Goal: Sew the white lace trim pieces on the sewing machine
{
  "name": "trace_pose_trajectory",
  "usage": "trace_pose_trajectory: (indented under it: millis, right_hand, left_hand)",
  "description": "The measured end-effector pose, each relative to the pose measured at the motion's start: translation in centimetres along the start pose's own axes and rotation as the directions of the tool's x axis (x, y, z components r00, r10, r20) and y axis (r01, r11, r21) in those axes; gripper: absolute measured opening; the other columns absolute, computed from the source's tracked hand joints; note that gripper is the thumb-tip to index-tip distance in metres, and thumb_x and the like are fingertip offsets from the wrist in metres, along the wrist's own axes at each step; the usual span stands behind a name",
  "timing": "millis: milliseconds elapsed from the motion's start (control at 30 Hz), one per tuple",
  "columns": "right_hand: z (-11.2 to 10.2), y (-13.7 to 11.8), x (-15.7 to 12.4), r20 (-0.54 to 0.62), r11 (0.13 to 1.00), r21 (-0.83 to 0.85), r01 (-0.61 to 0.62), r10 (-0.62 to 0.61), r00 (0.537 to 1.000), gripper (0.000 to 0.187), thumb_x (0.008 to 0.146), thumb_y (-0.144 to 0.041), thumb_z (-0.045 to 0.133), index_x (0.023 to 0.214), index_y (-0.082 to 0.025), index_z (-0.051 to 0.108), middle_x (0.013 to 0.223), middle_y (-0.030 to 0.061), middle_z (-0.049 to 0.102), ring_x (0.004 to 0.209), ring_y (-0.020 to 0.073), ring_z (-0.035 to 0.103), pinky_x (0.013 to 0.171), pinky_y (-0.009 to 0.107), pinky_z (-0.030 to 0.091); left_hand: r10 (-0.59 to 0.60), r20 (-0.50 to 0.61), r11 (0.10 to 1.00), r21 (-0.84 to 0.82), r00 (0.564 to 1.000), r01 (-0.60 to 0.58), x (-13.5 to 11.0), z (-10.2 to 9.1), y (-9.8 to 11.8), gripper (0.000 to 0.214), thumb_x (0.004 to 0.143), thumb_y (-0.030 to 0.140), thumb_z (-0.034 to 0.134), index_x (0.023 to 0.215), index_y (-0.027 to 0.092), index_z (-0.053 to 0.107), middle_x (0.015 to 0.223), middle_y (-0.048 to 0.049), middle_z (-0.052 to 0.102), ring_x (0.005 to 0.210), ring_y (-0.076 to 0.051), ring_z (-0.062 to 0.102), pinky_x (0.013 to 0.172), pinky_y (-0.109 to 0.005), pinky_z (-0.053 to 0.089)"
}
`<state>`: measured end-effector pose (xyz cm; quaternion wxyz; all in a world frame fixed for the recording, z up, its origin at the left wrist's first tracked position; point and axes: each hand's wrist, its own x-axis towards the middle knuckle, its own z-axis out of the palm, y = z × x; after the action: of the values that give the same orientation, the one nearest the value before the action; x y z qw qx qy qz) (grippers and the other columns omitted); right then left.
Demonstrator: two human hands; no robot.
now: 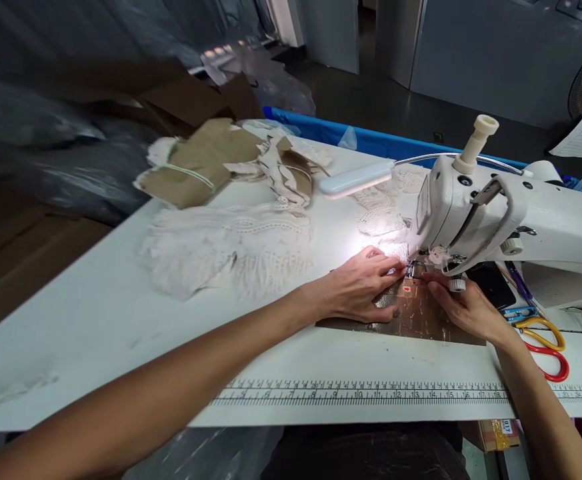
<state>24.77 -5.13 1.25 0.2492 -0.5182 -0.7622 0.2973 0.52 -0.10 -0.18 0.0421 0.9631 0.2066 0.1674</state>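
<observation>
My left hand [363, 285] lies on the metal plate [421, 320] of the white sewing machine [511, 213], fingers together and pressed on a small piece of white lace [395, 252] at the needle. My right hand [465, 307] sits just right of the presser foot [415, 270], fingers curled and pinching the lace edge under the machine head. The lamp [355, 179] lights the spot brightly, so the lace between the fingertips is washed out.
A heap of white lace trim [231, 247] lies to the left, with brown card bundles [195, 163] behind it. Scissors with red and yellow handles [545, 343] lie at the right. A printed ruler [361, 393] runs along the table's front edge. More lace [381, 213] sits behind the needle.
</observation>
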Motion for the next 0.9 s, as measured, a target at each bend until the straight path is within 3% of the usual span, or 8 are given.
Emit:
trace_pose_trajectory:
  millis: [100,167,400,600,733,833,900]
  right_hand:
    - [0.6,1.1,0.5,-0.099,0.995,-0.017,-0.095,0.093,0.991,0.040,0.097,-0.043,0.039,0.079,-0.018,0.065,0.073,0.0053,0.066,0.077,0.0216,0.065,0.079,0.036,0.055]
    - [1.0,1.4,0.7,-0.144,0.993,-0.037,-0.111,0.105,0.984,0.042,0.097,-0.044,0.038,0.075,-0.018,0.063,0.070,0.0049,0.064,0.072,0.0207,0.063,0.075,0.035,0.055]
    - [1.6,0.6,-0.2,-0.165,0.987,-0.152,-0.058,0.032,0.986,0.036,0.093,-0.050,0.046,0.094,-0.019,0.063,0.089,0.0083,0.064,0.074,0.0204,0.061,0.068,0.032,0.053]
    - [2.2,1.0,-0.3,-0.235,0.981,-0.191,-0.026,-0.020,0.972,0.019,0.090,-0.033,0.045,0.091,-0.022,0.061,0.090,0.0070,0.064,0.083,0.0221,0.064,0.072,0.033,0.055]
    - [2.4,1.2,-0.5,-0.219,0.960,-0.279,-0.017,-0.047,0.975,0.020,0.090,-0.030,0.047,0.098,-0.021,0.063,0.099,0.0107,0.064,0.091,0.0247,0.064,0.078,0.037,0.057]
    - [2.6,1.1,-0.8,-0.198,0.952,-0.303,0.038,-0.102,0.975,0.029,0.094,-0.031,0.047,0.113,-0.018,0.064,0.111,0.0151,0.063,0.101,0.0270,0.063,0.086,0.041,0.056]
    - [2.6,0.8,-0.9,-0.166,0.954,-0.293,0.066,-0.118,0.979,0.030,0.096,-0.032,0.046,0.112,-0.017,0.066,0.110,0.0154,0.063,0.100,0.0267,0.064,0.086,0.041,0.056]
  left_hand:
    - [-0.008,0.003,1.000,0.004,1.000,0.008,0.0,0.0,0.0,0.038,0.084,0.041,0.053,0.109,0.013,0.063,0.107,-0.0101,0.064,0.090,-0.022,0.061,0.095,-0.043,0.046]
    - [-0.008,-0.007,1.000,0.017,1.000,0.008,-0.1,0.1,0.0,0.038,0.085,0.041,0.053,0.108,0.013,0.063,0.106,-0.0103,0.064,0.089,-0.022,0.060,0.094,-0.042,0.045]
    - [0.004,-0.051,0.999,0.052,0.999,-0.001,-0.3,0.5,0.0,0.043,0.089,0.040,0.049,0.115,0.008,0.060,0.111,-0.0143,0.064,0.096,-0.025,0.060,0.098,-0.045,0.043]
    - [-0.083,-0.113,0.989,0.109,0.990,0.096,-0.4,0.6,0.2,0.044,0.096,0.043,0.042,0.123,0.010,0.053,0.123,-0.0197,0.058,0.108,-0.031,0.057,0.101,-0.053,0.038]
    - [-0.167,-0.053,0.983,0.066,0.985,0.170,-0.4,0.8,0.1,0.041,0.102,0.043,0.037,0.123,0.013,0.053,0.122,-0.0177,0.060,0.111,-0.031,0.056,0.102,-0.051,0.035]
    - [-0.171,-0.013,0.985,0.020,0.985,0.171,-0.2,1.1,-0.8,0.043,0.102,0.048,0.038,0.123,0.014,0.056,0.120,-0.0159,0.062,0.116,-0.031,0.054,0.104,-0.048,0.033]
    - [-0.158,0.016,0.987,-0.017,0.987,0.158,0.1,1.1,-1.8,0.046,0.101,0.051,0.039,0.124,0.015,0.057,0.123,-0.0158,0.062,0.120,-0.031,0.052,0.106,-0.046,0.031]
